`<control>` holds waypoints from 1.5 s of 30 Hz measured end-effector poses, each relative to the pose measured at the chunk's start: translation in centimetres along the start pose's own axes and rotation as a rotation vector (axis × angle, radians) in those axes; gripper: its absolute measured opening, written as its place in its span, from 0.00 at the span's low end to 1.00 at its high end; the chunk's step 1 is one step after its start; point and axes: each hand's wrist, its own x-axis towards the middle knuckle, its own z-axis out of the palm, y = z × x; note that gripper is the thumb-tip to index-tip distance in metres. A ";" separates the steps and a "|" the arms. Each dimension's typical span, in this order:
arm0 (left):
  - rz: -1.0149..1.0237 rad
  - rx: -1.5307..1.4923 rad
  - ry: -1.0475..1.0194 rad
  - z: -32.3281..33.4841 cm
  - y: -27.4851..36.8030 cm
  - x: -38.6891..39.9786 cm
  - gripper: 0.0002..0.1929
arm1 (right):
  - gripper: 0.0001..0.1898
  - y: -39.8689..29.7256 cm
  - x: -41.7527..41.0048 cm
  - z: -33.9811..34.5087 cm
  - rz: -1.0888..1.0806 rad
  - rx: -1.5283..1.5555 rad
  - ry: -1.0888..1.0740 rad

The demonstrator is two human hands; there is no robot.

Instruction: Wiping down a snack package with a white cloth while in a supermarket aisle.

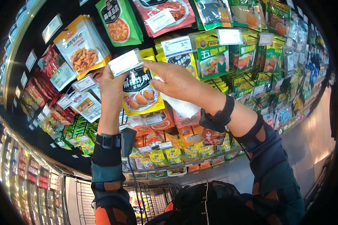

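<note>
My left hand [111, 90] grips the left part of a clear plastic price tag holder [125, 62] with a white printed label; some of its fingers are hidden behind the tag. At the holder's right end, the index finger of my right hand [173, 78] touches its edge. Bunched under the right palm is a white cloth [181, 105], partly covered by the hand. A yellow seasoning packet [143, 99], pictured with fried chicken, hangs between my hands just below the tag.
Hook-hung packets surround my hands: white and orange ones [83, 49] at left, green ones [212, 56] at right. Another price tag [177, 46] sticks out above my right hand. Below are lower packet rows [173, 154] and a wire shopping cart [157, 194]. Both wrists wear strapped, cabled devices.
</note>
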 end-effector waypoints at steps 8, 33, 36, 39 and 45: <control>-0.228 -0.114 -0.111 -0.4 0.7 -1.4 0.18 | 0.23 0.5 -0.8 -0.9 0.175 0.175 -0.192; -0.035 0.114 0.002 0.1 -0.1 1.0 0.15 | 0.21 1.3 0.7 0.1 0.057 0.093 0.087; -0.092 0.082 -0.008 -0.7 -0.1 1.1 0.16 | 0.23 0.6 1.1 -0.4 0.192 0.094 -0.070; -0.089 0.209 -0.003 -0.3 -0.3 1.0 0.16 | 0.24 1.0 0.9 -0.3 0.198 0.092 -0.082; -0.079 0.079 0.015 0.4 -0.3 0.7 0.17 | 0.22 1.7 0.9 0.4 -0.029 0.086 0.110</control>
